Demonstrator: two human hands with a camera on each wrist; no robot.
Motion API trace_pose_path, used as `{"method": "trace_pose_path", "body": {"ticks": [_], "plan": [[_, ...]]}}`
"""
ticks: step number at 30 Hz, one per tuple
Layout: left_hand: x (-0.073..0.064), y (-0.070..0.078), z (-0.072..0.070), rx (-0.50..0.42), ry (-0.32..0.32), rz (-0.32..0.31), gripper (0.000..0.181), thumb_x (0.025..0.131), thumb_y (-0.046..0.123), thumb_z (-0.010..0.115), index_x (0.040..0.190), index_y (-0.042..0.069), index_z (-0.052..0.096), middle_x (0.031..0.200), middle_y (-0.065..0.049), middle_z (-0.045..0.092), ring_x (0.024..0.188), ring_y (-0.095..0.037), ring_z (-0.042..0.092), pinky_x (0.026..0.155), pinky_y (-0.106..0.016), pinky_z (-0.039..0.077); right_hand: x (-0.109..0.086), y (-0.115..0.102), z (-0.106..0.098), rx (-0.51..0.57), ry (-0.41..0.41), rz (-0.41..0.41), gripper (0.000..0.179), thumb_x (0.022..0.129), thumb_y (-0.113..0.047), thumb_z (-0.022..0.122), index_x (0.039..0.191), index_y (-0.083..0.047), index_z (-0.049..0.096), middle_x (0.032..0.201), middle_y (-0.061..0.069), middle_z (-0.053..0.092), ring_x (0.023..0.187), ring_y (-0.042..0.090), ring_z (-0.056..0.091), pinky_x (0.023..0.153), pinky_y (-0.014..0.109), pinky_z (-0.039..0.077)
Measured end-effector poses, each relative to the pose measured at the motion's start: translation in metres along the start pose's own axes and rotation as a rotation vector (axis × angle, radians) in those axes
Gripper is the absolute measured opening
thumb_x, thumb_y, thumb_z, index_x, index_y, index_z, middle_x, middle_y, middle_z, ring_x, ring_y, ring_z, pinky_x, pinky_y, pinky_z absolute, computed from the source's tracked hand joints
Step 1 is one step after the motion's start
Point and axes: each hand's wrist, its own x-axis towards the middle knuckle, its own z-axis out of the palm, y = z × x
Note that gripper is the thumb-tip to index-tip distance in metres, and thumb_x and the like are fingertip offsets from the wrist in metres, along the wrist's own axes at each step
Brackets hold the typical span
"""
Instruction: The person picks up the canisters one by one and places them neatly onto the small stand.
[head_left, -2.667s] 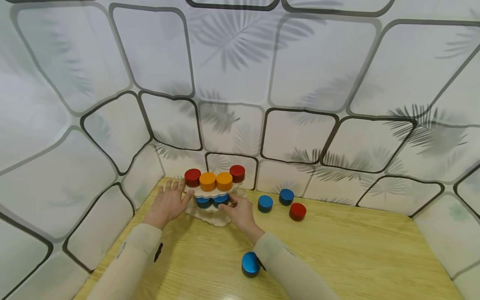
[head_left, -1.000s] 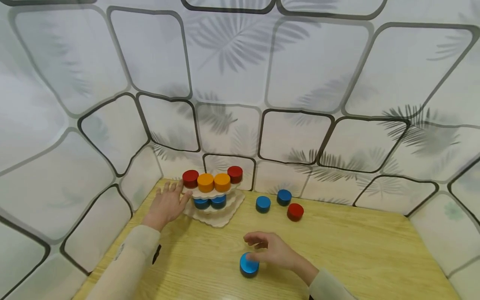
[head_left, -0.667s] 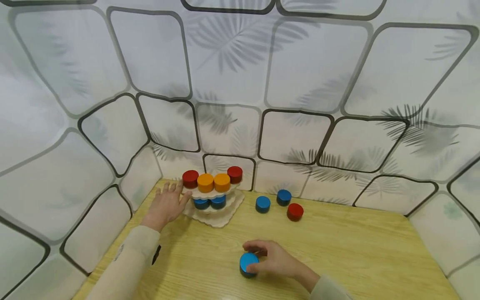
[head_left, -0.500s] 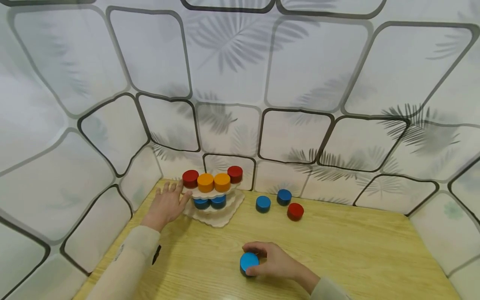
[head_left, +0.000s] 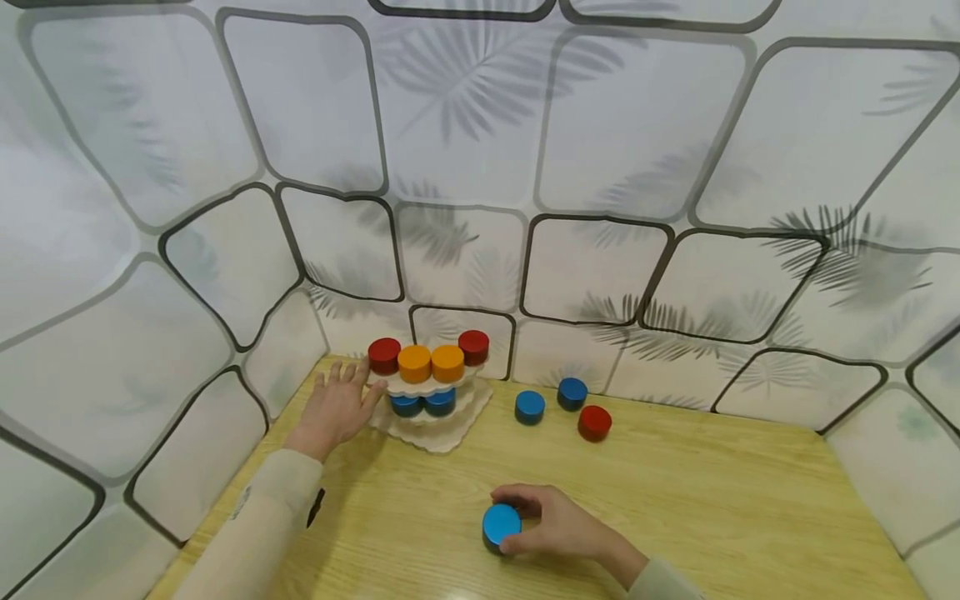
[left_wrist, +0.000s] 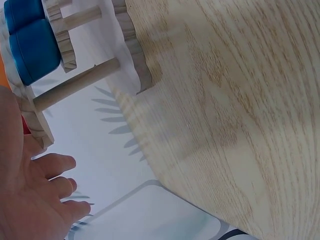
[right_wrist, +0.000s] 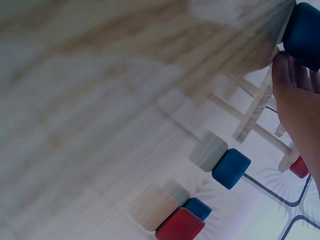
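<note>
At the front of the table, my right hand (head_left: 553,525) has its thumb and fingers curled round a small blue round tin (head_left: 501,525); the tin stands on the wood. My left hand (head_left: 337,410), fingers spread, rests against the left side of a pale tiered stand (head_left: 450,435) with wavy edges. Two red tins (head_left: 384,356) and two orange tins (head_left: 414,364) fill the stand's top tier. Beneath them, two blue tins (head_left: 406,406) sit on a lower tier. The left wrist view shows the stand's wooden posts (left_wrist: 75,85) and its blue tins (left_wrist: 35,50) close up.
Right of the stand, two more blue tins (head_left: 529,407) and a loose red tin (head_left: 595,423) stand on the light wooden table (head_left: 712,508). Patterned wall covering (head_left: 600,271) encloses the table at the back and both sides.
My right hand has come away from the stand's lower tier, moved down to the front blue tin and closed its fingers round it. My left hand stays at the stand.
</note>
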Motion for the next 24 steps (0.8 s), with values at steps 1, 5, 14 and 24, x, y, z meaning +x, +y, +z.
{"method": "trace_pose_path", "body": {"ticks": [1, 5, 14, 24], "plan": [[0.0002, 0.0, 0.0001, -0.001, 0.002, -0.001, 0.073, 0.114, 0.051, 0.028, 0.166, -0.001, 0.025, 0.165, -0.033, 0.036, 0.154, -0.06, 0.025, 0.123, -0.076, 0.019, -0.0002, 0.0002, -0.0003, -0.003, -0.001, 0.0, 0.062, 0.093, -0.028, 0.083, 0.148, -0.012, 0.061, 0.148, 0.006, 0.064, 0.131, 0.013, 0.061, 0.105, 0.014, 0.046], [0.0002, 0.0, 0.0, -0.006, 0.007, -0.001, 0.073, 0.115, 0.05, 0.029, 0.166, -0.001, 0.026, 0.164, -0.034, 0.036, 0.154, -0.06, 0.025, 0.123, -0.076, 0.019, -0.0004, -0.0004, -0.0009, -0.016, -0.005, 0.01, 0.06, 0.092, -0.029, 0.084, 0.146, -0.015, 0.062, 0.148, 0.004, 0.064, 0.13, 0.014, 0.06, 0.106, 0.017, 0.046], [-0.0006, 0.0008, -0.0006, -0.005, 0.002, 0.0, 0.073, 0.115, 0.05, 0.029, 0.165, -0.002, 0.027, 0.163, -0.034, 0.037, 0.154, -0.06, 0.025, 0.123, -0.076, 0.018, -0.0017, -0.0002, 0.0001, -0.013, -0.011, 0.013, 0.06, 0.091, -0.027, 0.085, 0.146, -0.016, 0.063, 0.147, 0.003, 0.064, 0.129, 0.014, 0.06, 0.106, 0.018, 0.046], [-0.0011, 0.0019, -0.0014, -0.003, 0.002, 0.0, 0.072, 0.115, 0.05, 0.029, 0.165, -0.002, 0.027, 0.163, -0.034, 0.038, 0.153, -0.06, 0.026, 0.123, -0.076, 0.019, -0.0018, 0.0004, -0.0007, -0.031, -0.01, 0.022, 0.06, 0.089, -0.025, 0.086, 0.145, -0.019, 0.064, 0.146, 0.0, 0.065, 0.131, 0.016, 0.059, 0.108, 0.02, 0.045]]}}
